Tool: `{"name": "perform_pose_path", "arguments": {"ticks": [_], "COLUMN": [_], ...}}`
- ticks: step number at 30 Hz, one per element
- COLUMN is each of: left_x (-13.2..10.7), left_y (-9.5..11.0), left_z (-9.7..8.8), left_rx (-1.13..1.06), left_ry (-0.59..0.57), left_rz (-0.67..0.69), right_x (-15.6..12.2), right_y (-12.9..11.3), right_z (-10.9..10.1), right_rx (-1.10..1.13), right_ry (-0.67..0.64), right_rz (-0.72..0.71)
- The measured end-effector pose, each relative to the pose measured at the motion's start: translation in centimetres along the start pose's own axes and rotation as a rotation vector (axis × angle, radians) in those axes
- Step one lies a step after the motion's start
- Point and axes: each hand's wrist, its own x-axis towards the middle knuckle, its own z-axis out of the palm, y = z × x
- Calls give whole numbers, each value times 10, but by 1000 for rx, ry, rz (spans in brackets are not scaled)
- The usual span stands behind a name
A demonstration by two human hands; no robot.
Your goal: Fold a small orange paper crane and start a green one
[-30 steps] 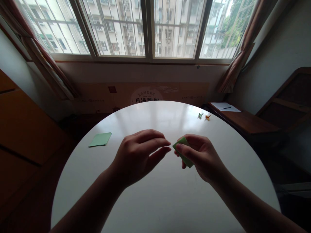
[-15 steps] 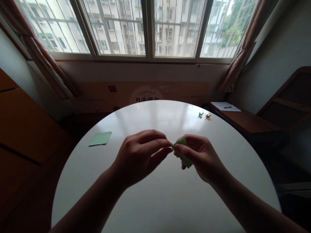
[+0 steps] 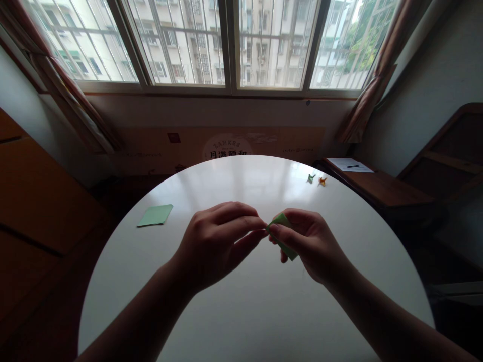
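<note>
The folded green paper [image 3: 282, 220] is held over the round white counter [image 3: 241, 311], and everything else is placed here by it. The right hand [image 3: 311, 234], at its right side, is clamped on it, the thumb lying across the top face and the other fingers curled beneath, so the middle of the paper is covered. The left hand [image 3: 224, 234] comes in from its left, thumb and fingertips drawn close together at its left corner; they look to be touching that corner, but I cannot tell whether they pinch it. Well to the left of the folded green paper, past the left hand, light green sheets [image 3: 155, 215] lie flat near the counter's edge. Beyond the paper and to its right, two small figures sit side by side near the far rim, a green figure [image 3: 311, 178] and, just right of it, an orange figure [image 3: 322, 181]; the right hand lies between them and the viewer without covering them. Farther off in that same direction from the paper, a white sheet [image 3: 341, 164] with a dark pen [image 3: 353, 166] on it rests on a brown wooden surface [image 3: 403, 191]. Straight beyond the paper is a barred window [image 3: 271, 45]
</note>
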Motion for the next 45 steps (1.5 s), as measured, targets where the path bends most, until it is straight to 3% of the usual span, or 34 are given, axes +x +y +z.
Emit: {"name": "perform_pose_path", "arguments": {"ticks": [17, 20, 24, 30, 37, 45], "left_x": [-2, -1, 1, 2, 3, 4], "left_y": [0, 2, 6, 8, 9, 9], "left_z": [0, 1, 6, 18, 18, 16], "left_rx": [-25, -117, -334, -659, -792, -758], "left_ry": [-12, -4, -44, -76, -83, -91], "left_rz": [-9, -136, -440, -765, -861, -841], "right_x": [1, 1, 1, 0, 1, 3], "right_y": [1, 0, -1, -2, 1, 0], "right_z": [0, -1, -1, 1, -2, -5], "right_rx": [-12, -26, -54, -123, -94, 93], "right_ry": [7, 41, 99, 83, 63, 56], "right_rz": [-5, -33, -64, -85, -80, -60]}}
